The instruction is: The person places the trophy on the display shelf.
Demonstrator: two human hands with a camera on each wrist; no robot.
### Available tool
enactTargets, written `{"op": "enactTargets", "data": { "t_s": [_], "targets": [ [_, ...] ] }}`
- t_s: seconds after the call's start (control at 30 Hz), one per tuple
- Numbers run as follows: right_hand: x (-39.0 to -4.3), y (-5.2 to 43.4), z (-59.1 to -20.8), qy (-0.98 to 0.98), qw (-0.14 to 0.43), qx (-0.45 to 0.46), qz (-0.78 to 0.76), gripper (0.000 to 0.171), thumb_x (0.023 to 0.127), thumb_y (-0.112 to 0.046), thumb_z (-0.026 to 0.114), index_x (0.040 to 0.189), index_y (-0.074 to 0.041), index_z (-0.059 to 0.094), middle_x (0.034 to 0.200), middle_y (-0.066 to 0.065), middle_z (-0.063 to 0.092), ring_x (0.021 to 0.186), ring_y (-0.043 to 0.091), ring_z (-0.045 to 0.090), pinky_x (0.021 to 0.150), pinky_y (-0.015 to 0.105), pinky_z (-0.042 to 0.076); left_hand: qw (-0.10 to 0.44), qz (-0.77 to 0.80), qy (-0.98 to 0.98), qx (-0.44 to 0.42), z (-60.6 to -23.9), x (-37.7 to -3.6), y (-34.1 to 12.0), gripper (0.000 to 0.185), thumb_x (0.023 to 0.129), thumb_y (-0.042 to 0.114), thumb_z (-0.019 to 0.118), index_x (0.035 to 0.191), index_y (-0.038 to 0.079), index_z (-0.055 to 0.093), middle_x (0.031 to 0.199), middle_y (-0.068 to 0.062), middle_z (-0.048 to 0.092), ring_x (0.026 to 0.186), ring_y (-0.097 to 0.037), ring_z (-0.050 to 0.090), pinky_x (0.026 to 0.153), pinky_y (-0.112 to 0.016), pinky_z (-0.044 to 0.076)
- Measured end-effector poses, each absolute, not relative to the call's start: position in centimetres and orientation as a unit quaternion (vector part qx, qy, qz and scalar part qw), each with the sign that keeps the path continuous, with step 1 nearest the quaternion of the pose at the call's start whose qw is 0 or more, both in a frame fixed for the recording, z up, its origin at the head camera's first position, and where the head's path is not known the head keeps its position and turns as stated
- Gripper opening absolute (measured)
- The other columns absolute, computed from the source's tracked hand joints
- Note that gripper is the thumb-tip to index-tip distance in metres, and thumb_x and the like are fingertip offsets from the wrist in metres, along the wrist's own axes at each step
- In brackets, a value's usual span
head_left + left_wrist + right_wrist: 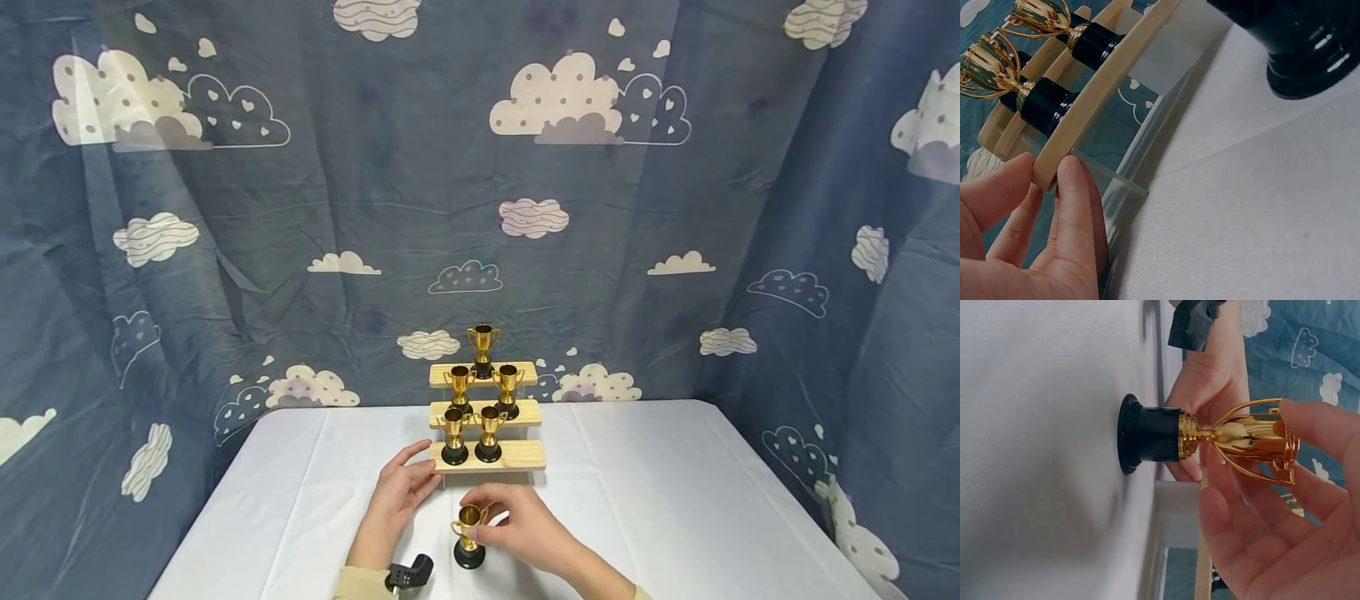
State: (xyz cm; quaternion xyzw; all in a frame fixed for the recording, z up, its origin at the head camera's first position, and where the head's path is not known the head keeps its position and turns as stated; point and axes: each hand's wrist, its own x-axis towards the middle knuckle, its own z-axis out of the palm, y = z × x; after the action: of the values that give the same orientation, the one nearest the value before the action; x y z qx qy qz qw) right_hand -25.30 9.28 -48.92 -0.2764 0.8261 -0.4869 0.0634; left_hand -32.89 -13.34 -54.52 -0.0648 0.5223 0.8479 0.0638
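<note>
My right hand (525, 527) pinches a small gold trophy cup (469, 554) by its bowl, thumb on one side and fingers on the other. The trophy is upright in front of the stand, its round black base close over the white tablecloth; the right wrist view shows its two looped handles. With thumb and fingers, my left hand (1063, 231) grips the left end of the lowest board (1094, 103) of a three-step wooden display stand (517, 454). Two trophies (487, 450) occupy the bottom step, two more (507, 408) the middle one, and a single trophy (483, 368) the top.
White cloth (637, 500) covers the table. Clear plastic supports (1125, 181) hold the boards up. A dark blue cloud-print curtain (420, 208) hangs behind and at both sides. On the left wrist sits a black strapped device (408, 575).
</note>
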Motion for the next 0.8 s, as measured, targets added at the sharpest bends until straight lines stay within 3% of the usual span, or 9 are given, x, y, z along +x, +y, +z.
{"op": "enactTargets", "data": {
  "t_s": [0.27,0.5,0.8],
  "targets": [
    [-25.25,9.10,-49.20,0.829,0.055,-0.277,-0.483,0.028,0.086,-0.027,0.080,0.113,-0.019,0.073,0.100,-0.012,0.070,0.087,0.011,0.066,0.076,0.029,0.059,0.069,0.848,0.522,-0.068,-54.51,-33.06,-13.40,0.055,0.092,-0.002,0.064,0.145,0.000,0.049,0.109,-0.016,0.063,0.096,-0.021,0.068,0.093,-0.037,0.057],
    [-25.31,9.12,-49.01,0.832,0.058,-0.271,-0.481,0.032,0.086,-0.026,0.080,0.113,-0.013,0.073,0.099,-0.012,0.070,0.086,0.011,0.066,0.075,0.029,0.058,0.064,0.850,0.519,-0.065,-54.66,-33.28,-13.31,0.056,0.091,-0.004,0.066,0.145,-0.001,0.049,0.122,-0.020,0.062,0.097,-0.020,0.069,0.088,-0.035,0.058],
    [-25.22,9.13,-49.06,0.831,0.056,-0.276,-0.480,0.027,0.086,-0.029,0.081,0.111,-0.022,0.073,0.099,-0.012,0.070,0.086,0.011,0.066,0.074,0.028,0.058,0.061,0.849,0.520,-0.069,-54.78,-33.29,-13.31,0.056,0.091,-0.005,0.065,0.144,-0.003,0.049,0.108,-0.016,0.067,0.093,-0.021,0.070,0.086,-0.034,0.059]
  ]
}}
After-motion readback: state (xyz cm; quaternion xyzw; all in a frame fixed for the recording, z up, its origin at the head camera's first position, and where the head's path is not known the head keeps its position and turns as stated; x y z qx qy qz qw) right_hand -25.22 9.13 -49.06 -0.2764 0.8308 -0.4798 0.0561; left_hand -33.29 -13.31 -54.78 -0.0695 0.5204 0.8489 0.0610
